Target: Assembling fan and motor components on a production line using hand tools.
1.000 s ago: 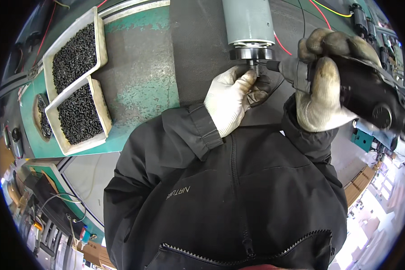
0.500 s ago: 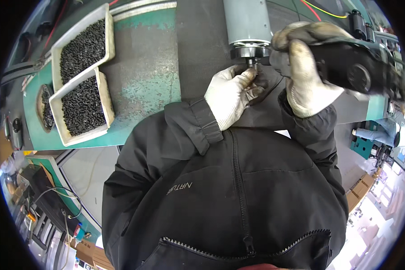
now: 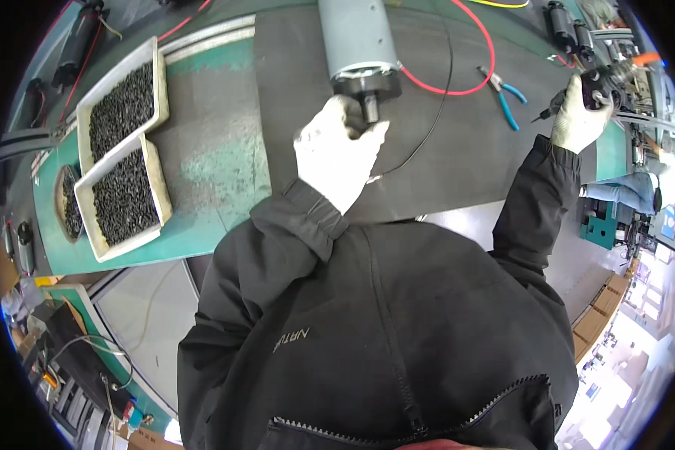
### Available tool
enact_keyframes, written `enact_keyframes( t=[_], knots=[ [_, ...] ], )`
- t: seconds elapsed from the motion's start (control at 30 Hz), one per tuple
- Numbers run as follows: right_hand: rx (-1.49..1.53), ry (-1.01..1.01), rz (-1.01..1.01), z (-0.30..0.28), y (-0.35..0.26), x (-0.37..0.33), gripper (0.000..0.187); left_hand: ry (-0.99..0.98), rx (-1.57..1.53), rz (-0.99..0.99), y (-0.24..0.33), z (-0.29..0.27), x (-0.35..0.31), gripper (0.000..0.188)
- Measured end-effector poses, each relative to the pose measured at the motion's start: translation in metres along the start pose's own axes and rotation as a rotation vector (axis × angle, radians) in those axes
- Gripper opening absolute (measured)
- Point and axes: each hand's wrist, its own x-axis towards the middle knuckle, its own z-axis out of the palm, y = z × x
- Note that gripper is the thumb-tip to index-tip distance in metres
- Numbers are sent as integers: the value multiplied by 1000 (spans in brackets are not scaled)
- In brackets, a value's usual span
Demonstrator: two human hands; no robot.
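Note:
A grey cylindrical motor (image 3: 358, 37) lies at the top middle, its black end collar and threaded shaft toward me. My left hand (image 3: 336, 154), in a white glove, is curled round the shaft end, its fingers against the black collar and its thumb beside the shaft; some fingertips are hidden. Off at the far right, my right hand (image 3: 580, 118), gloved in stained white, grips a black power driver (image 3: 594, 86). The driver's thin dark bit points left, away from the motor.
Pliers (image 3: 506, 97) with blue handles lie right of the motor, near a red cable (image 3: 480, 86) and a thin black wire (image 3: 427, 135). Two white trays (image 3: 161, 94) of small black parts stand at the left, beside a round dish (image 3: 61, 202). Another person (image 3: 626, 193) is at the far right.
My right hand has carried the driver away from the shaft to the far right. My left hand has shifted its hold at the shaft end. The view has swung, and the pliers now show.

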Motion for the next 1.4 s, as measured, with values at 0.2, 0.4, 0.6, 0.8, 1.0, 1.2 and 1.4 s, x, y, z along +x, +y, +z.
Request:
enact_keyframes(
  t=[0.2,0.4,0.6,0.8,1.0,1.2,1.4],
  knots=[
    [-428,-574,-346,15,-7,-71,38,110,125,41,-19,-59,-47,18],
    [-393,-799,-124,0,58,-85,37,718,500,99,-30,-207,-83,14],
    [-305,-630,115,7,77,-87,46,1022,936,-151,-91,-401,-67,20],
    [-357,-679,232,7,82,-96,51,898,1003,-140,-132,-474,-7,26],
    [-343,-682,320,7,73,-93,52,709,1136,-356,-128,-476,12,25],
    [-322,-671,219,7,75,-93,48,742,1274,-265,-151,-492,11,26],
    [-346,-590,247,7,76,-95,43,916,1114,-163,-132,-482,2,12]
  ],
)
